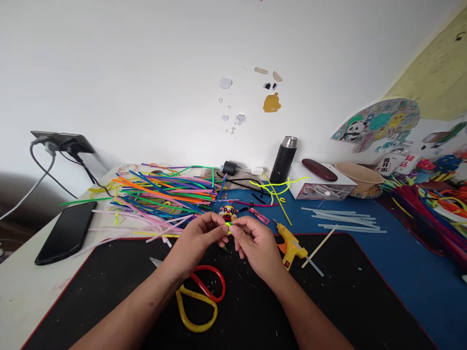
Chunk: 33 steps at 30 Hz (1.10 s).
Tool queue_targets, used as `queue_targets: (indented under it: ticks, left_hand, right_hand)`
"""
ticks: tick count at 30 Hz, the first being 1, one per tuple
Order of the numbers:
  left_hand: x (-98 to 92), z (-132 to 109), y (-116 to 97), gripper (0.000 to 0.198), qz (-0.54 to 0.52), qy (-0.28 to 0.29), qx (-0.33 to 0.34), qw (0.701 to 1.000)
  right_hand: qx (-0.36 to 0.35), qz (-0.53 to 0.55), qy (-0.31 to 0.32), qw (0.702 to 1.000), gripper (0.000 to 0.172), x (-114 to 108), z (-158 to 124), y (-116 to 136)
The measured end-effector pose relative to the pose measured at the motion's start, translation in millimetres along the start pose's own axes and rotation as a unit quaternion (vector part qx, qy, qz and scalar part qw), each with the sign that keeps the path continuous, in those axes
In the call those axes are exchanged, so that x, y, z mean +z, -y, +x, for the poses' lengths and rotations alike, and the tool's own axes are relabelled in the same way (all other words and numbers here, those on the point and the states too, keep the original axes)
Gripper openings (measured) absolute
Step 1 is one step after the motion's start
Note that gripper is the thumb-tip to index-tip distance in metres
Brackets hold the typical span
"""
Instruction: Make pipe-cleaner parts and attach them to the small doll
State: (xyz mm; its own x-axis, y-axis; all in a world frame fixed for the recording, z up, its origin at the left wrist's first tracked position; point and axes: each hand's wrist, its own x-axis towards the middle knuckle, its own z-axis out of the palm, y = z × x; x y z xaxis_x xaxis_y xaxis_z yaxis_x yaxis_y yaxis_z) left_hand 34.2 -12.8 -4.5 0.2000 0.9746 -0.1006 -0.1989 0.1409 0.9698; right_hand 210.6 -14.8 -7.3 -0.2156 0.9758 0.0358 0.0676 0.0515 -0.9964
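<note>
A small fuzzy figure (228,212) of yellow, red and black pipe cleaner stands upright, held in the air. The left hand (199,238) pinches it from its eight o'clock and the right hand (255,243) from its four o'clock. A short neon-green piece (228,226) shows at its six o'clock, where the fingertips meet.

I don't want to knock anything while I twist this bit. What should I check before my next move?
1. Grip: left hand and right hand both pinch the green piece at the fingertips: ok.
2. Scissors lie on the black mat under the left forearm; blades open or closed: cannot tell.
3. Glue gun lies close beside the right hand; touching or not: cannot tell.
4. Small figure stands close behind the fingers: not ok.
5. Pipe cleaners piled beyond the left hand, apart from it: ok.
</note>
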Motion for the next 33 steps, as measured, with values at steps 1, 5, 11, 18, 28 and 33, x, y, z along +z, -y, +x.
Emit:
queue_targets:
  ticks: [1,5,11,18,28,33]
  left_hand:
    - [0.5,-0.4,0.1,0.037,-0.009,0.004,-0.005,1.0]
    - [1.1,-1.4,-2.7,0.041,-0.015,0.027,-0.018,0.999]
    - [-3.4,0.0,-11.8,0.041,0.044,0.014,0.023,0.999]
    - [-6.4,-0.8,-16.0,0.035,0.094,0.034,0.043,0.994]
    - [-7.6,-1.3,-14.6,0.032,0.14,0.011,0.055,0.989]
    - [-7.9,-1.0,-11.9,0.03,0.149,-0.006,0.065,0.987]
  right_hand:
    - [0.0,0.001,0.0,1.0,0.033,0.1,-0.1,0.2]
    - [-0.005,-0.006,-0.003,1.0,0.033,-0.8,0.2,-0.4]
    - [-0.006,-0.025,0.007,1.0,0.028,-2.2,0.0,-0.3]
    - [-0.005,-0.032,0.017,0.999,0.025,-2.3,-0.7,-0.6]
    - [0.001,-0.032,0.019,0.999,0.027,-1.8,-0.9,-3.3]
    - [-0.006,-0.031,0.014,0.999,0.027,-1.2,-1.1,-1.9]
